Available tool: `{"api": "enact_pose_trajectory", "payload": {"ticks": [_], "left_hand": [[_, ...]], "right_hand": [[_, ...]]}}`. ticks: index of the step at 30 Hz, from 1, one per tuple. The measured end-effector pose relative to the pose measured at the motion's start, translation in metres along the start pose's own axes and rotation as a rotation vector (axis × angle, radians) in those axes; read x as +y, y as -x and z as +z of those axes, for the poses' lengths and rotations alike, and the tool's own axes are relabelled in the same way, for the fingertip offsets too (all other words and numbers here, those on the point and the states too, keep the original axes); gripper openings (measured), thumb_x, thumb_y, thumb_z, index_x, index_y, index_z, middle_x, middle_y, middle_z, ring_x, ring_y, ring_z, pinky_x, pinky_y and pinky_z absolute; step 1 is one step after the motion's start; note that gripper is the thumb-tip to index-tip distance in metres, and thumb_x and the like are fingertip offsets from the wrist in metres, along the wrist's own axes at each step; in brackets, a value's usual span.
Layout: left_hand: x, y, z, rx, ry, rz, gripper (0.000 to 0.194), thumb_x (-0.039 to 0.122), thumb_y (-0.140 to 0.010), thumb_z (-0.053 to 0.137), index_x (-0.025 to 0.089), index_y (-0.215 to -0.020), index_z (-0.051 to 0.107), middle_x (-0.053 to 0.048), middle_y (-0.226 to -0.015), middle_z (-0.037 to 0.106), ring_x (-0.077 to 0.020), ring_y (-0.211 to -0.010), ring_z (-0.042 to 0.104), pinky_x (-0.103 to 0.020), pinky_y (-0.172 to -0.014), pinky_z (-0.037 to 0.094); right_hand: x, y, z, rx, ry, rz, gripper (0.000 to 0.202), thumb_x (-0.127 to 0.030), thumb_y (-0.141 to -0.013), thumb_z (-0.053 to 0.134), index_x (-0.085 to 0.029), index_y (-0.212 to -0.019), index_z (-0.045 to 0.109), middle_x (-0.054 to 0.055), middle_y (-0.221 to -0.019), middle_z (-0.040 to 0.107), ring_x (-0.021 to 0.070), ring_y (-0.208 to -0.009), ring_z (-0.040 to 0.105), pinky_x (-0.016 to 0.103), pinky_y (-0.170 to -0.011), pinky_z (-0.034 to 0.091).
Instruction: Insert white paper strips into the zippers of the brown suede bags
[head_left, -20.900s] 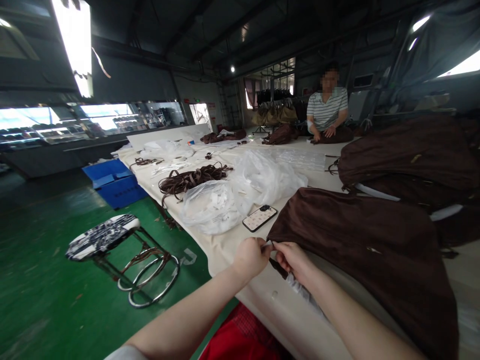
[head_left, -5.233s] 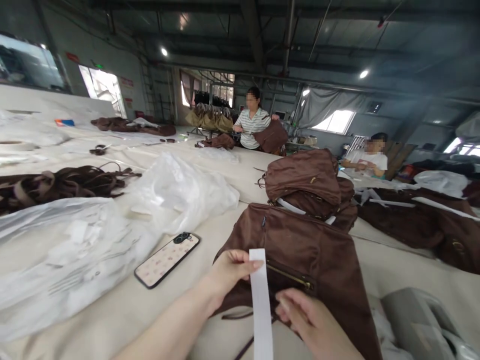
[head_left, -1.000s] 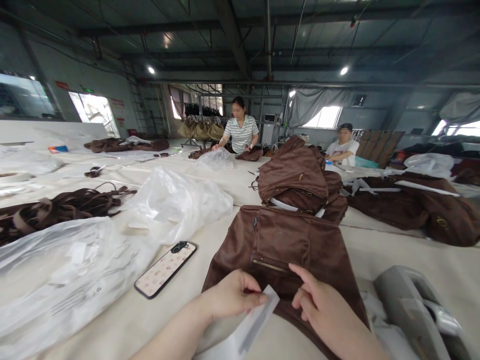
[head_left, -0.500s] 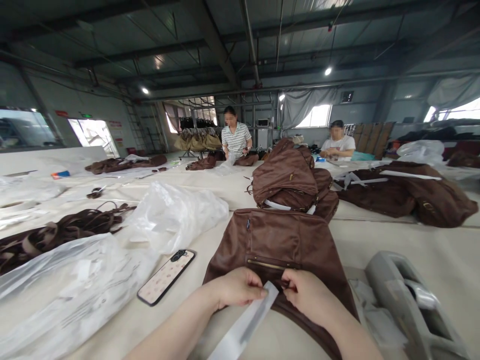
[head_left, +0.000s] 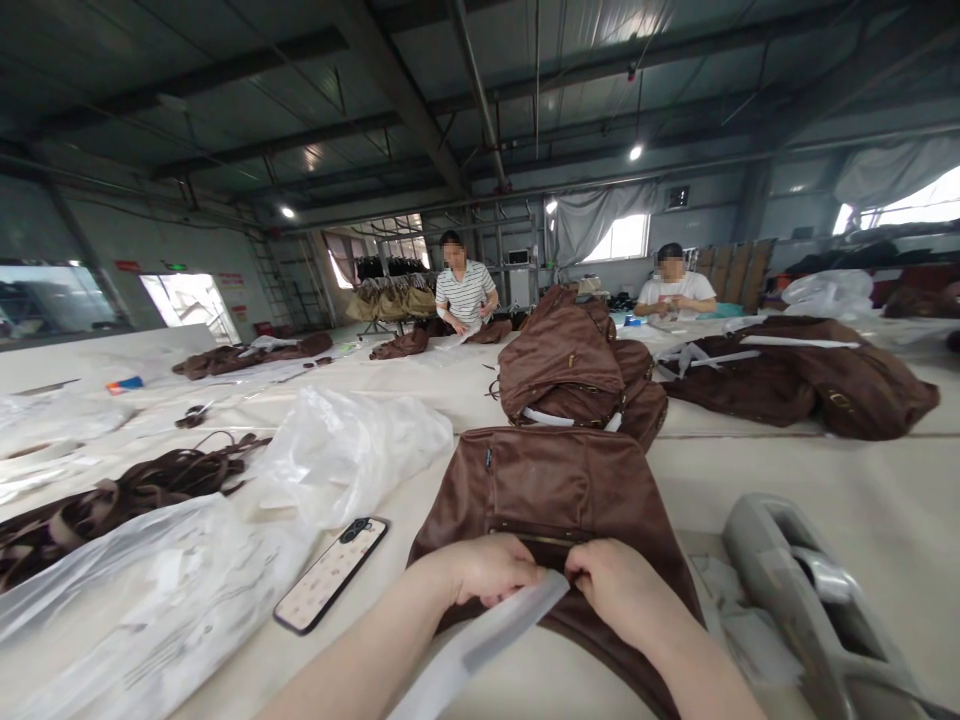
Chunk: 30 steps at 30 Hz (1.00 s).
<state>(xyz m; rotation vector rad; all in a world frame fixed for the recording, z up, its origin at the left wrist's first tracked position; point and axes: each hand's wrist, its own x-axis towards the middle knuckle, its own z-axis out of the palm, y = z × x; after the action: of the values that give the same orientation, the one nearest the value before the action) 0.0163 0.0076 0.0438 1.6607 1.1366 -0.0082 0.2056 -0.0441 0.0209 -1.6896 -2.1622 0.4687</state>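
A brown leather-look bag (head_left: 540, 480) lies on the table in front of me, a brass zipper (head_left: 551, 541) across its middle. My left hand (head_left: 499, 570) is closed in a pinch on the end of a white strip (head_left: 487, 645), which trails down toward me over the bag's curved strap (head_left: 592, 650). Close by on the right, my right hand (head_left: 611, 585) is also closed, its fingertips pinching the bag just below the zipper. The exact spot it grips is hidden by the fingers.
Left of the bag lie a phone (head_left: 330, 575), crumpled clear plastic bags (head_left: 352, 450) and a heap of brown straps (head_left: 142, 495). A grey tape dispenser (head_left: 817, 600) stands at the right. More brown bags (head_left: 562, 360) are piled beyond. Two people (head_left: 465, 290) work farther back.
The strip's end has shifted slightly right, closer to my right hand, and my left hand has moved right with it. My right hand keeps its pinch. The view has turned a little.
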Motion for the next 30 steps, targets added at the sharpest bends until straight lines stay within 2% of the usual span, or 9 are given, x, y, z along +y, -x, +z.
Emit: {"api": "enact_pose_trajectory", "payload": {"ticks": [2,5,8,13,19,23,30], "left_hand": [[0.000,-0.008,0.010,0.045,-0.020,0.014,0.042,0.057,-0.067,0.062,0.018,-0.059,0.048,0.006,-0.048,0.039,-0.0077,-0.041,0.034,-0.021,-0.042,0.028],[0.002,-0.016,0.021,0.136,-0.082,0.025,0.036,0.051,-0.072,0.056,0.018,-0.057,0.050,0.003,-0.048,0.043,-0.0103,-0.042,0.040,-0.023,-0.044,0.032],[0.006,-0.022,0.029,0.215,-0.162,0.012,0.032,0.046,-0.072,0.056,0.018,-0.055,0.052,0.000,-0.049,0.048,-0.0125,-0.044,0.045,-0.024,-0.046,0.033],[0.002,-0.031,0.041,0.320,-0.106,0.021,0.025,0.035,-0.074,0.051,0.017,-0.056,0.054,0.001,-0.048,0.046,-0.0130,-0.046,0.046,-0.023,-0.045,0.033],[-0.019,-0.038,0.054,0.473,-0.144,0.214,0.029,0.025,-0.077,0.047,0.014,-0.050,0.051,0.004,-0.048,0.036,-0.0092,-0.048,0.037,-0.022,-0.046,0.025],[-0.027,-0.041,0.056,0.488,-0.094,0.244,0.033,0.027,-0.081,0.045,0.014,-0.051,0.050,0.004,-0.048,0.035,-0.0091,-0.049,0.035,-0.023,-0.047,0.025],[-0.025,-0.045,0.055,0.484,-0.068,0.229,0.033,0.029,-0.081,0.045,0.015,-0.051,0.051,0.003,-0.048,0.040,-0.0099,-0.048,0.038,-0.023,-0.047,0.027]], "right_hand": [[0.002,0.000,0.001,0.012,0.001,-0.011,0.029,-0.008,-0.073,0.049,-0.023,-0.083,0.072,0.005,-0.085,0.072,0.0213,-0.082,0.065,0.028,-0.074,0.041],[0.007,0.001,-0.002,0.034,-0.006,-0.008,0.038,-0.006,-0.075,0.046,-0.019,-0.105,0.066,0.008,-0.093,0.071,0.0202,-0.085,0.064,0.027,-0.075,0.042],[0.015,0.001,-0.009,0.050,0.032,0.064,0.042,-0.003,-0.077,0.042,-0.016,-0.112,0.061,0.010,-0.091,0.070,0.0199,-0.082,0.064,0.028,-0.074,0.042],[0.030,-0.001,-0.013,0.093,0.047,0.141,0.028,-0.008,-0.080,0.045,-0.018,-0.096,0.066,0.008,-0.085,0.070,0.0198,-0.081,0.064,0.028,-0.073,0.042],[0.034,-0.010,-0.003,0.046,-0.049,0.188,0.016,-0.012,-0.072,0.061,-0.020,-0.084,0.064,0.002,-0.075,0.069,0.0152,-0.071,0.062,0.023,-0.066,0.040],[0.032,-0.014,0.002,0.039,-0.040,0.177,0.004,-0.016,-0.073,0.061,-0.020,-0.074,0.062,0.000,-0.068,0.066,0.0134,-0.062,0.058,0.023,-0.058,0.037],[0.035,-0.013,0.005,0.036,-0.063,0.166,0.012,-0.010,-0.071,0.058,-0.020,-0.075,0.063,0.000,-0.068,0.067,0.0127,-0.063,0.059,0.022,-0.060,0.038]]}}
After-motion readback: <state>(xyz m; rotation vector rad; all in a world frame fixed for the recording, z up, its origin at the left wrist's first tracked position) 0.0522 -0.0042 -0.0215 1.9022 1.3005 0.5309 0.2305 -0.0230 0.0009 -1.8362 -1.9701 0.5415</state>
